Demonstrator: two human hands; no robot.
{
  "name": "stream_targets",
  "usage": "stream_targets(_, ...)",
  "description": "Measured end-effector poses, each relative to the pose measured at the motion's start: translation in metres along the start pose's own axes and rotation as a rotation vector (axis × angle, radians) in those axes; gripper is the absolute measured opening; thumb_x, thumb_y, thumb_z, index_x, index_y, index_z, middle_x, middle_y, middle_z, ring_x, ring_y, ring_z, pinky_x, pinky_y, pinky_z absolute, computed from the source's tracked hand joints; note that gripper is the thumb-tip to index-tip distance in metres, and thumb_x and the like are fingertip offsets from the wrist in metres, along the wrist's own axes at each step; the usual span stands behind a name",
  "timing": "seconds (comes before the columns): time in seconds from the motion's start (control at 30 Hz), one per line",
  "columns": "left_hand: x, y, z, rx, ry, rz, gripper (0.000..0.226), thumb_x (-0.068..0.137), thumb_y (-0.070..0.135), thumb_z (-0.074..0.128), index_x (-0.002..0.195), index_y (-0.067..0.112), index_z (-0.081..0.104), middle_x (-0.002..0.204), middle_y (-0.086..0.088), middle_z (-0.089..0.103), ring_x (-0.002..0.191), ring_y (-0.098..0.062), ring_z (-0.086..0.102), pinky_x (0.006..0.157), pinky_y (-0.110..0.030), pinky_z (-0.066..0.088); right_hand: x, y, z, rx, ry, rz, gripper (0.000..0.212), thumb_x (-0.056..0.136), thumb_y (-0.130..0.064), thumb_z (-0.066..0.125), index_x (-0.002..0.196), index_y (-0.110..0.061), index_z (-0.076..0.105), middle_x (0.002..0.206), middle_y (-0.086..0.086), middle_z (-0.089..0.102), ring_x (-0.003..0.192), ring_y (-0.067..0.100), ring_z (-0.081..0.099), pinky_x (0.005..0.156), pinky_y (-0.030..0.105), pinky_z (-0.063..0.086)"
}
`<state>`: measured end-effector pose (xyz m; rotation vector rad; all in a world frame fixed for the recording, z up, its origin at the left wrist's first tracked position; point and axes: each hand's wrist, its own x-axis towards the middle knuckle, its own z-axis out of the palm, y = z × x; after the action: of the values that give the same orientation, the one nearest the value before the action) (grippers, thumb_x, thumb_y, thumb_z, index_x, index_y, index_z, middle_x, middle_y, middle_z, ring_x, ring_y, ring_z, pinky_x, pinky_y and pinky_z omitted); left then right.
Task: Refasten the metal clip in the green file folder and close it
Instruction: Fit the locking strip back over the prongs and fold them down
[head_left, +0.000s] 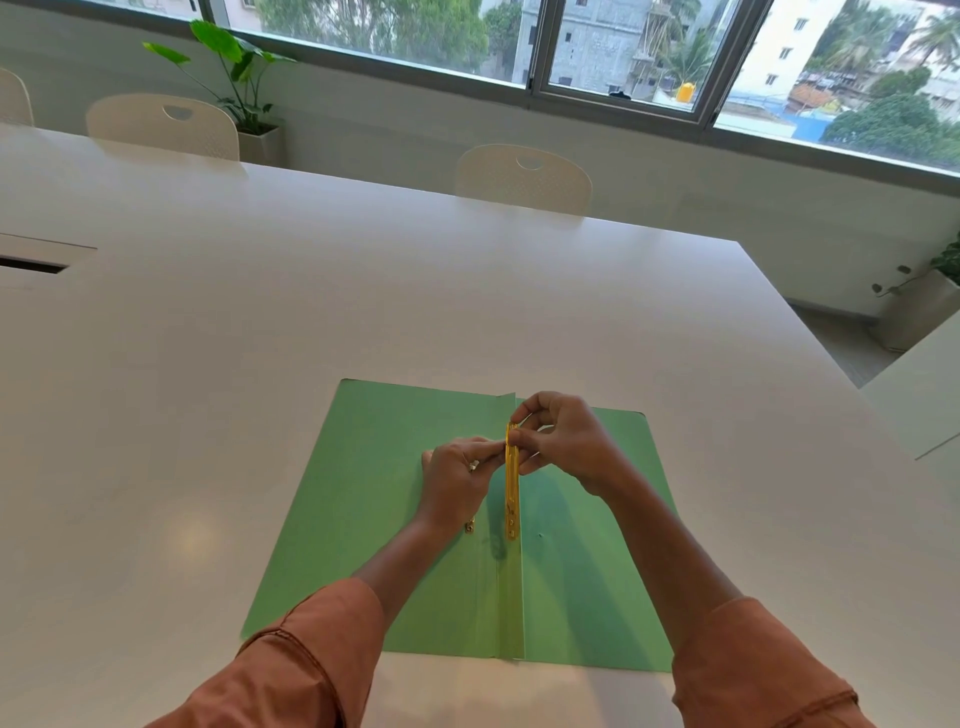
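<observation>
White laminate covers the broad meeting table (260, 338), with a dark slot near its left edge. Beyond it on the left stand a cream plastic chair (163, 124) and a leafy green potted plant (236, 78); a second cream chair (524, 179) stands at the far side near the middle.

On the near part of the table the pale green card file folder (363, 493) lies opened flat, its spine fold running toward the viewer. A small brass-coloured piece (469, 526) lies on the left leaf just beside the left wrist.

From a rust-brown rolled sleeve, the left hand (452, 480) hovers over the left leaf, its fingers curled in with the tips meeting at the upper part of the long yellow-gold metal clip strip (511, 488). That strip stands lengthwise above the spine, its lower end down near the fold. The right hand (563, 441), coming over the right leaf, pinches the strip's top end between thumb and bent fingers.

Behind, at the right, a wide window (623, 47) shows buildings and trees.
</observation>
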<state>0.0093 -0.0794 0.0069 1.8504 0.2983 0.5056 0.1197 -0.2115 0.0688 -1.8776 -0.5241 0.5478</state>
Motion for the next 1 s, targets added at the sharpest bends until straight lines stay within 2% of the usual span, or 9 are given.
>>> stream_targets(0.1, 0.0006, 0.0041, 0.0002, 0.013, 0.004, -0.004, 0.038, 0.091, 0.018, 0.078, 0.104, 0.054, 0.074, 0.089, 0.007, 0.083, 0.087, -0.023, 0.075, 0.091, -0.067, 0.050, 0.0010, 0.0012, 0.0000, 0.009, 0.001, 0.000, 0.020, 0.089, 0.005, 0.078, 0.105, 0.006, 0.065, 0.081, 0.020, 0.072, 0.059, 0.026, 0.077, 0.053, 0.033, 0.065)
stream_targets(0.17, 0.0012, 0.0045, 0.0002, 0.017, 0.008, 0.001, 0.044, 0.091, 0.018, 0.078, 0.103, 0.060, 0.069, 0.088, 0.008, 0.082, 0.087, -0.023, 0.074, 0.090, -0.067, 0.050, 0.0015, 0.0014, 0.0000, 0.011, 0.002, -0.003, 0.020, 0.089, 0.005, 0.078, 0.105, 0.005, 0.065, 0.081, 0.020, 0.072, 0.059, 0.026, 0.077, 0.053, 0.033, 0.065)
stream_targets(0.3, 0.0018, 0.0032, 0.0012, 0.016, 0.004, 0.005, 0.040, 0.092, 0.019, 0.077, 0.111, 0.053, 0.069, 0.087, 0.008, 0.082, 0.084, -0.024, 0.073, 0.089, -0.068, 0.050, 0.0014, 0.0019, -0.0013, 0.018, 0.005, -0.003, 0.021, 0.089, 0.004, 0.078, 0.105, 0.005, 0.065, 0.084, 0.023, 0.073, 0.061, 0.028, 0.078, 0.054, 0.034, 0.065)
stream_targets(0.4, 0.0018, 0.0007, 0.0018, 0.020, -0.004, 0.001, 0.028, 0.092, 0.018, 0.076, 0.104, 0.043, 0.079, 0.088, 0.008, 0.082, 0.085, -0.022, 0.074, 0.090, -0.067, 0.049, 0.0009, 0.0016, -0.0017, 0.020, 0.003, -0.007, 0.021, 0.088, 0.004, 0.079, 0.105, 0.004, 0.066, 0.088, 0.028, 0.073, 0.064, 0.031, 0.079, 0.055, 0.035, 0.066)
stream_targets(0.63, 0.0016, -0.0007, 0.0022, 0.037, -0.011, 0.008, 0.019, 0.092, 0.016, 0.076, 0.103, 0.029, 0.083, 0.092, 0.007, 0.082, 0.087, -0.021, 0.074, 0.090, -0.067, 0.048, 0.0023, -0.0002, -0.0011, 0.005, -0.004, 0.001, 0.020, 0.089, 0.004, 0.078, 0.104, 0.003, 0.066, 0.086, 0.025, 0.074, 0.063, 0.029, 0.078, 0.055, 0.034, 0.065)
stream_targets(0.83, 0.0002, -0.0025, 0.0029, 0.118, 0.004, 0.038, 0.017, 0.091, 0.016, 0.077, 0.099, 0.029, 0.085, 0.092, 0.010, 0.082, 0.088, -0.013, 0.073, 0.092, -0.062, 0.039, 0.0025, 0.0004, 0.0010, -0.011, -0.006, 0.017, 0.019, 0.086, 0.006, 0.080, 0.099, 0.002, 0.068, 0.084, 0.019, 0.072, 0.063, 0.028, 0.078, 0.054, 0.033, 0.065)
stream_targets(1.0, -0.0012, -0.0017, 0.0019, 0.185, -0.002, 0.028, 0.018, 0.092, 0.017, 0.076, 0.100, 0.030, 0.084, 0.096, 0.011, 0.082, 0.092, -0.011, 0.071, 0.089, -0.050, 0.033, 0.0040, 0.0060, 0.0029, -0.043, -0.005, 0.028, 0.020, 0.086, 0.005, 0.080, 0.101, 0.002, 0.068, 0.085, 0.021, 0.072, 0.062, 0.026, 0.078, 0.054, 0.033, 0.065)
